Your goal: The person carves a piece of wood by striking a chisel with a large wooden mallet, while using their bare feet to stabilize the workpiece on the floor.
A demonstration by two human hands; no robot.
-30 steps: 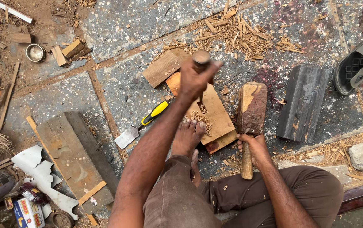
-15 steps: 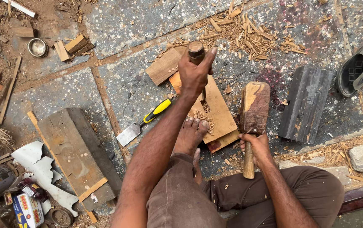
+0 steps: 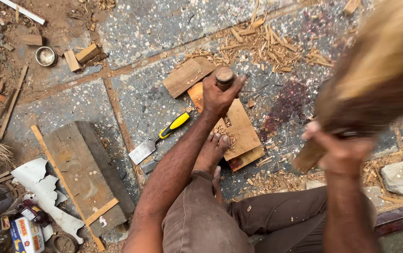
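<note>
Hands both closed: left (image 3: pixel 218 96) around upright chisel handle (image 3: pixel 224 75), right (image 3: pixel 339 150) around raised, blurred mallet (image 3: pixel 375 79).

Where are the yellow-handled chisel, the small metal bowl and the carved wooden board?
yellow-handled chisel (image 3: pixel 173 126), head view, on the yellow handle.
small metal bowl (image 3: pixel 46 56), head view, on its inside.
carved wooden board (image 3: pixel 241 129), head view, on its bare top face.

- Single head-worn view, looked steeply down from above the seated person.
- Faced the stone floor (image 3: pixel 117 28) ahead of the knees.
- Close range; raised right hand (image 3: pixel 337 150) blurred near lens.
</note>
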